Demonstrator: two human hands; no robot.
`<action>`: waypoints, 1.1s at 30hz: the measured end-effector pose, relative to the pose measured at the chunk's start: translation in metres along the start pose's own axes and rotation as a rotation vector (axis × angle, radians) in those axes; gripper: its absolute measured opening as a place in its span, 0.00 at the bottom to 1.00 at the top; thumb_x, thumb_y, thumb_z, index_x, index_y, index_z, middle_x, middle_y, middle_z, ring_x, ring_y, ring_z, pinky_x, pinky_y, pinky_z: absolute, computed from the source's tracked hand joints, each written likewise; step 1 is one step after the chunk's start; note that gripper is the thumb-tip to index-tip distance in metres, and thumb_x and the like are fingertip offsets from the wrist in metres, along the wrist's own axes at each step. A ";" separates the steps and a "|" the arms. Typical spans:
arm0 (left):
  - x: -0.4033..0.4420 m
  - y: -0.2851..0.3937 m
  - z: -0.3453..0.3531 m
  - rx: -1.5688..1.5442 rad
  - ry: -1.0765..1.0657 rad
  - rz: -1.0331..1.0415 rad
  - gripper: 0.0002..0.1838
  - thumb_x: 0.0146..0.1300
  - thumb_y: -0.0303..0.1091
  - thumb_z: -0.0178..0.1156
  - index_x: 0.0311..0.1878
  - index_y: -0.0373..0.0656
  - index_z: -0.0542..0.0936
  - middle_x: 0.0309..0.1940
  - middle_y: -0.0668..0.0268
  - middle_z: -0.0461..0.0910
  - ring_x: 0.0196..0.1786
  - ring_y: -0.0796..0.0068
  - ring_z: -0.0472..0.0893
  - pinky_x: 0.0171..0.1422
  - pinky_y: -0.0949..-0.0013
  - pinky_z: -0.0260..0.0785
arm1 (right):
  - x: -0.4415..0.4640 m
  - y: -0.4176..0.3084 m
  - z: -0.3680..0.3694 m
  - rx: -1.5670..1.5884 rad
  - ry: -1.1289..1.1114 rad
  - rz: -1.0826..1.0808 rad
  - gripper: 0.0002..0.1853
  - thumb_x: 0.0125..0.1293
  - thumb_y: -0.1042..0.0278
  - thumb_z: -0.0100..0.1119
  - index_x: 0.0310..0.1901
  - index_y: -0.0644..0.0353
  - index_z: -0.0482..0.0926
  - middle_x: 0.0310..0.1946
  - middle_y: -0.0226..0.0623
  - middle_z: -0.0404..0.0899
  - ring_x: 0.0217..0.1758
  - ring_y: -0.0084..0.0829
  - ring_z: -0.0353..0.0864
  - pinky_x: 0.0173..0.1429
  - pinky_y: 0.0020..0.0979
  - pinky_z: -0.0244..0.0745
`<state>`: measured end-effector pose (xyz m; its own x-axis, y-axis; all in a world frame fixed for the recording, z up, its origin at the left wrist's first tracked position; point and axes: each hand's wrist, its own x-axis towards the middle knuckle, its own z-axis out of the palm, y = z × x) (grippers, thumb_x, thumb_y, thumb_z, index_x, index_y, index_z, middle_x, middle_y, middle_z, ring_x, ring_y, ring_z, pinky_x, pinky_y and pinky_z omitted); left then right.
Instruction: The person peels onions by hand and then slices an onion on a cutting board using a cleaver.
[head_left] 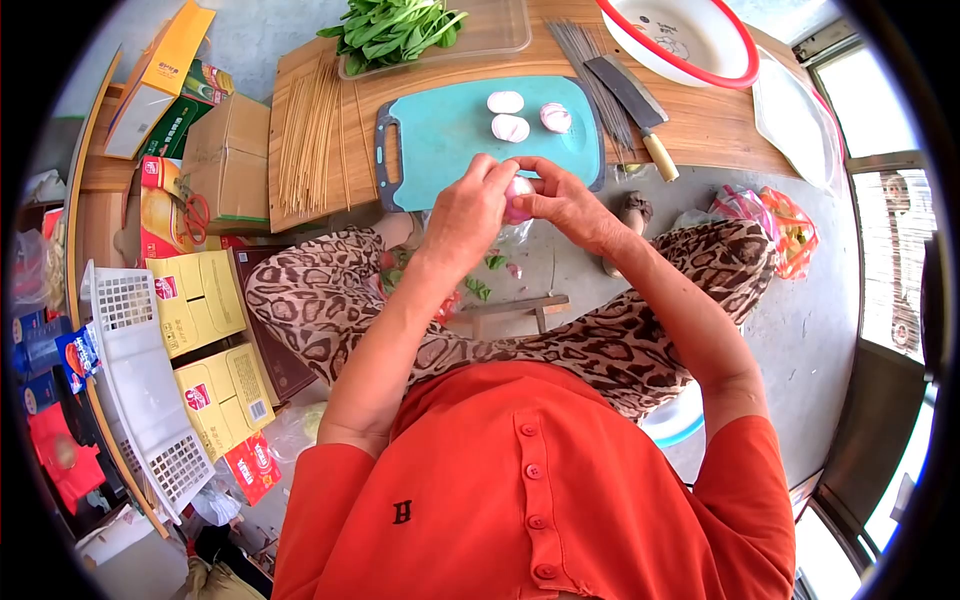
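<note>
In front of the cutting board's near edge, my left hand [464, 215] and my right hand [568, 207] are both closed around a purple-skinned onion [517, 200]. My fingertips meet at its top, and part of it is hidden behind them. On the blue cutting board [440, 125] lie three pale, pink-streaked onion pieces: one [505, 102] at the back, one [510, 128] nearer me and one [555, 118] to the right. A cleaver [627, 92] with a wooden handle rests on thin metal skewers right of the board.
Bamboo skewers [308, 140] lie left of the board. Behind it stands a plastic tray [500, 28] of leafy greens [395, 32]. A red-rimmed basin [690, 62] is at back right. Boxes [205, 300] and a white basket [150, 400] line the left; plastic bags [785, 230] sit right.
</note>
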<state>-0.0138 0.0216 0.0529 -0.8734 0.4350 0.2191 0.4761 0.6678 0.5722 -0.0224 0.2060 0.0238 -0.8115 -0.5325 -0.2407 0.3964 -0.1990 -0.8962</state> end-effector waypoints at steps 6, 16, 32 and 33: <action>0.002 -0.006 -0.004 -0.201 -0.001 -0.085 0.17 0.60 0.20 0.52 0.52 0.38 0.79 0.44 0.55 0.78 0.44 0.54 0.81 0.49 0.59 0.74 | -0.002 0.000 -0.001 -0.009 -0.037 -0.005 0.37 0.66 0.64 0.64 0.72 0.65 0.56 0.49 0.45 0.80 0.52 0.31 0.81 0.60 0.34 0.75; 0.006 -0.007 -0.019 -0.580 -0.032 -0.450 0.09 0.67 0.26 0.54 0.48 0.38 0.79 0.41 0.62 0.79 0.34 0.73 0.82 0.39 0.71 0.77 | -0.001 -0.005 -0.006 0.129 -0.006 0.096 0.33 0.69 0.62 0.61 0.71 0.63 0.60 0.52 0.44 0.80 0.54 0.30 0.80 0.61 0.33 0.74; -0.095 -0.128 0.137 -1.744 0.100 -1.437 0.25 0.68 0.36 0.57 0.63 0.36 0.64 0.57 0.41 0.72 0.53 0.48 0.81 0.58 0.50 0.78 | -0.007 -0.007 -0.037 0.139 0.328 0.054 0.24 0.74 0.59 0.49 0.66 0.62 0.67 0.57 0.43 0.79 0.53 0.30 0.81 0.55 0.29 0.76; -0.091 -0.124 0.131 -1.639 0.148 -1.441 0.28 0.68 0.36 0.58 0.66 0.36 0.61 0.59 0.39 0.69 0.55 0.46 0.80 0.61 0.49 0.77 | -0.005 -0.008 -0.039 0.079 0.383 0.037 0.24 0.74 0.59 0.50 0.66 0.62 0.67 0.57 0.43 0.79 0.53 0.30 0.81 0.55 0.29 0.76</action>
<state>0.0198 -0.0213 -0.1416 -0.4887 0.1585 -0.8579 -0.7414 -0.5938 0.3126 -0.0381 0.2422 0.0179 -0.8917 -0.1974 -0.4073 0.4479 -0.2558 -0.8567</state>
